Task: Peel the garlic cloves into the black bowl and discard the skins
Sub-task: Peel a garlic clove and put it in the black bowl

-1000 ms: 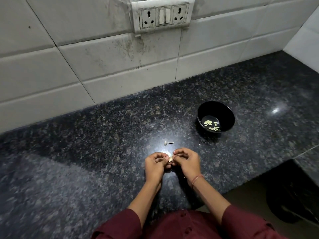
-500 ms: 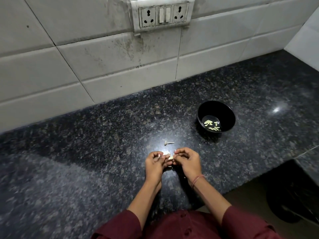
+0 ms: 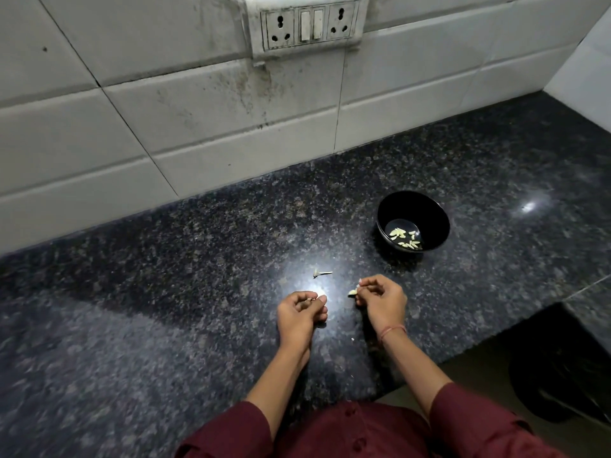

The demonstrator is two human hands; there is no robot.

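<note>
On the dark tabletop (image 3: 165,292), the black bowl (image 3: 433,211) sits to my right with peeled cloves (image 3: 406,240) in it. My right hand (image 3: 383,302) pinches a garlic clove (image 3: 353,292). My left hand (image 3: 297,314) curls round a white bit (image 3: 321,297), maybe skin. I should check the clove is bare, then drop it right over the bowl.

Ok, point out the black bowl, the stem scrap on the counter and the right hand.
black bowl (image 3: 429,209), head view, bare inner wall.
stem scrap (image 3: 321,273), head view, its middle.
right hand (image 3: 385,304), head view, back of the hand.
</note>
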